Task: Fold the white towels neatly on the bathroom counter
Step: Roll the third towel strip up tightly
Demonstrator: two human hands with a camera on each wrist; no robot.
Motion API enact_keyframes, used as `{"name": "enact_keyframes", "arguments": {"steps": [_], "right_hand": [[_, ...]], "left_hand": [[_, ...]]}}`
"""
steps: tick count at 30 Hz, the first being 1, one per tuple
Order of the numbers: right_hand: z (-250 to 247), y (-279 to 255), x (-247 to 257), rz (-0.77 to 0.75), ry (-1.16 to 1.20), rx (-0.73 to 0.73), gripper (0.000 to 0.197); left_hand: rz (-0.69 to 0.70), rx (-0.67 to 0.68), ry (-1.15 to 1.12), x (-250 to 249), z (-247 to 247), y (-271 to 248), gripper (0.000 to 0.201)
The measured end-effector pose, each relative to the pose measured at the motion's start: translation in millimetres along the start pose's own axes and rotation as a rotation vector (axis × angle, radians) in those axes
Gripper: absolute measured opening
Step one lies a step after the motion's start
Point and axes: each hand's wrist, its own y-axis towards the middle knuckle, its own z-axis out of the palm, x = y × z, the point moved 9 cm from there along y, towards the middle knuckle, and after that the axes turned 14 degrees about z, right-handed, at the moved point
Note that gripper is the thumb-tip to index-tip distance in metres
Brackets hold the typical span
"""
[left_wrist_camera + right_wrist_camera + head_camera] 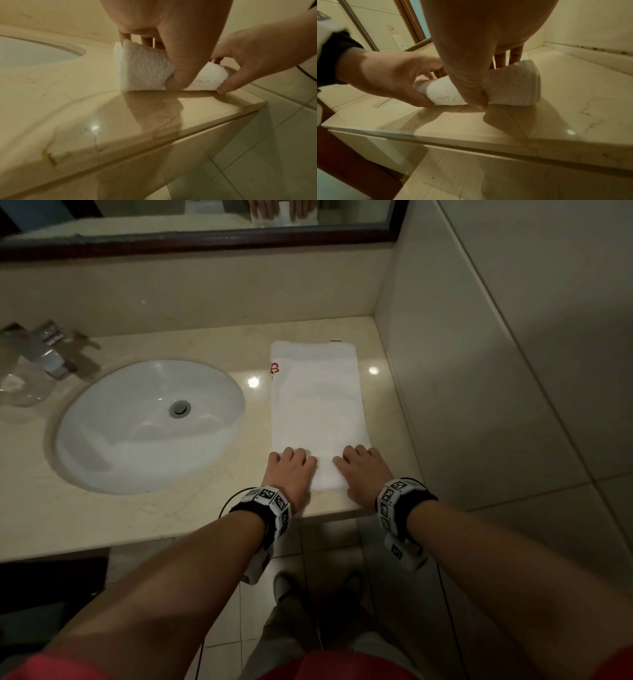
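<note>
A white towel (317,405) with a small red logo lies as a long narrow strip on the beige counter (171,515), right of the sink. Both hands are at its near end by the counter's front edge. My left hand (291,470) pinches the left near corner, and my right hand (363,467) pinches the right one. In the left wrist view the left thumb (181,75) sits under the lifted towel edge (145,67) with the fingers on top. The right thumb (471,86) does the same on the towel (513,88) in the right wrist view.
A white oval sink (150,422) sits left of the towel, with a chrome faucet (51,350) and a clear glass (20,385) at the far left. A tiled wall (496,371) bounds the counter on the right. A dark-framed mirror (205,237) hangs behind.
</note>
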Motion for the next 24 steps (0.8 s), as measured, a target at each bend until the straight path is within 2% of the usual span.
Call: {"name": "enact_keyframes", "arguments": {"steps": [4,7,12,20,24], "right_hand": [[-2,-6,0,-0.027,0.027,0.085,0.058],[-4,-10,-2,-0.047,0.089,0.149,0.068],[-8,-12,-10,-0.048,0.155,0.2,0.072],[-3,3,-20,0.081,0.39,0.305,0.037],[-1,11,-16,0.1,0.41,0.325,0.032]], "left_hand": [[-0.001,0.045,-0.176,4,-3,1,0.057],[-0.016,0.12,-0.261,6,-5,3,0.049],[-0.11,0.202,-0.474,19,-2,6,0.04],[-0.172,0.21,-0.688,39,8,14,0.031],[-0.149,0.244,-0.697,41,12,18,0.037]]}}
